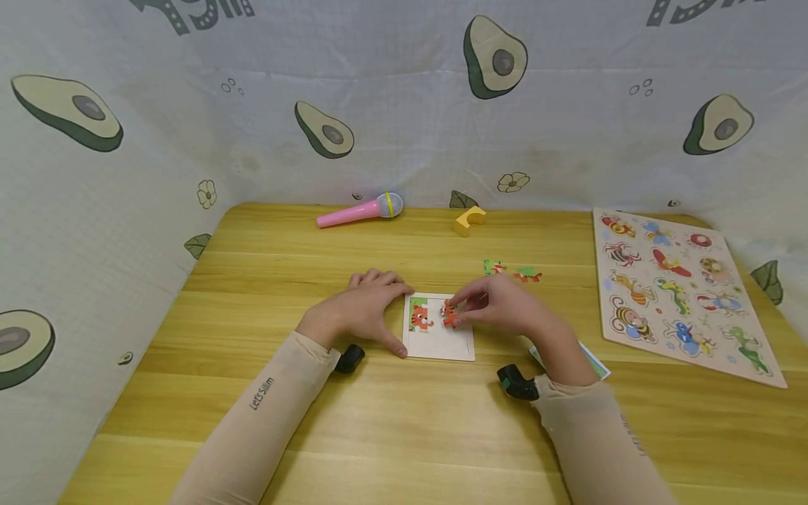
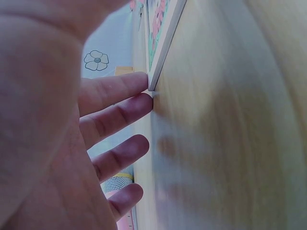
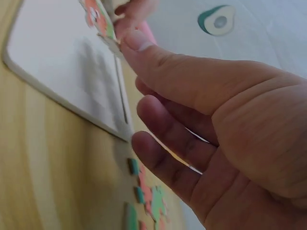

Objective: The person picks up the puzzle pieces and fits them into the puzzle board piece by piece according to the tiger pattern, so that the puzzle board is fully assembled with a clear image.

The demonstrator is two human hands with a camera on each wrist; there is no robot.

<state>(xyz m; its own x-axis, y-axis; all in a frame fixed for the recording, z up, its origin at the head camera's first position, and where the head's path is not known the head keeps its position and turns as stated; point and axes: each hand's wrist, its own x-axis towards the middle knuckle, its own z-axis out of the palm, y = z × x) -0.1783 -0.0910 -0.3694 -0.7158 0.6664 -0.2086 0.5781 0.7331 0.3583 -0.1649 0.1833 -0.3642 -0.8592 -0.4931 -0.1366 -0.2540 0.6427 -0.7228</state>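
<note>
A small white square puzzle board (image 1: 442,347) lies on the table. In its upper left corner sits a puzzle piece (image 1: 419,315) with an orange animal face on green. My left hand (image 1: 362,308) spans the board's left edge, thumb by the near corner and index fingertip at the far one, as the left wrist view also shows. Over the upper right of the board, my right hand (image 1: 501,306) pinches another puzzle piece (image 1: 449,314), orange-red with stripes, between thumb and index finger. Two loose puzzle pieces, one green and orange (image 1: 494,267), one green and red (image 1: 529,274), lie beyond the right hand.
A card (image 1: 595,360) lies partly under the right forearm. Farther right rests a large wooden insect puzzle board (image 1: 678,294). Along the back are a pink toy microphone (image 1: 360,211) and a yellow arch block (image 1: 470,221). An avocado-print cloth (image 1: 410,84) hangs behind the wooden table (image 1: 404,435).
</note>
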